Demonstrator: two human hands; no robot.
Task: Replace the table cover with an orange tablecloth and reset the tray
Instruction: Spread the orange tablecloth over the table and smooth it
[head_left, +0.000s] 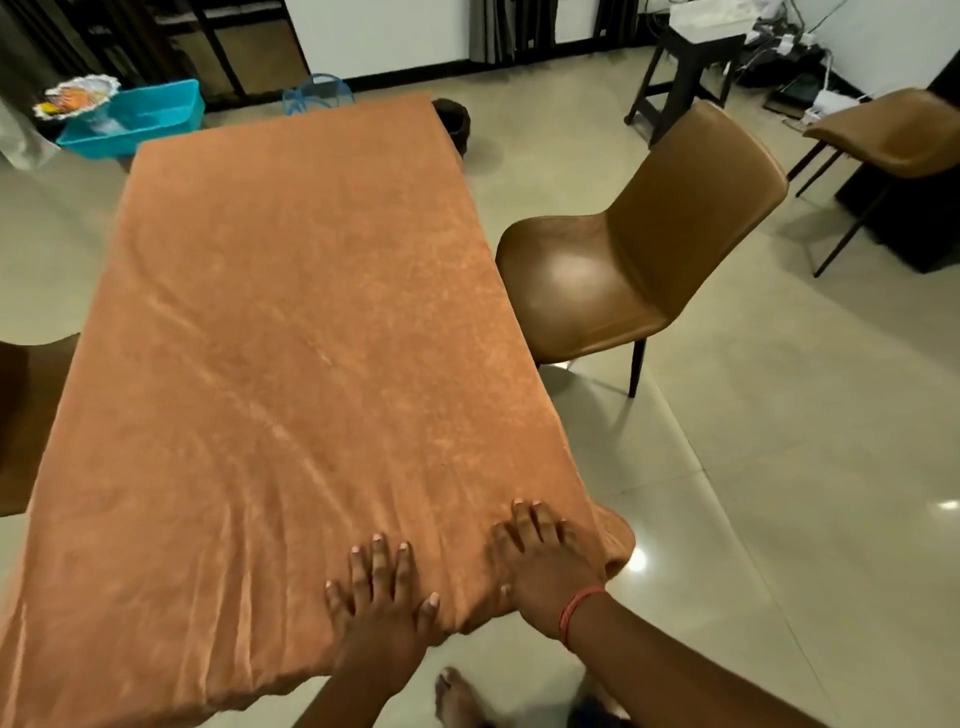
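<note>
While orange tablecloth (291, 338) hides table, your left hand (382, 597) and right hand (545, 561) press it, fingers spread flat; blue tub (140, 119) contents unclear.

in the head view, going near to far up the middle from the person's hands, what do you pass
left hand → right hand → orange tablecloth → blue wire basket on the floor past the far edge

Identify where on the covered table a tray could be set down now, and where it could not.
The orange tablecloth lies bare from the far edge down to its wrinkled near part. Only the near right corner is taken: left hand and right hand press flat there.
</note>
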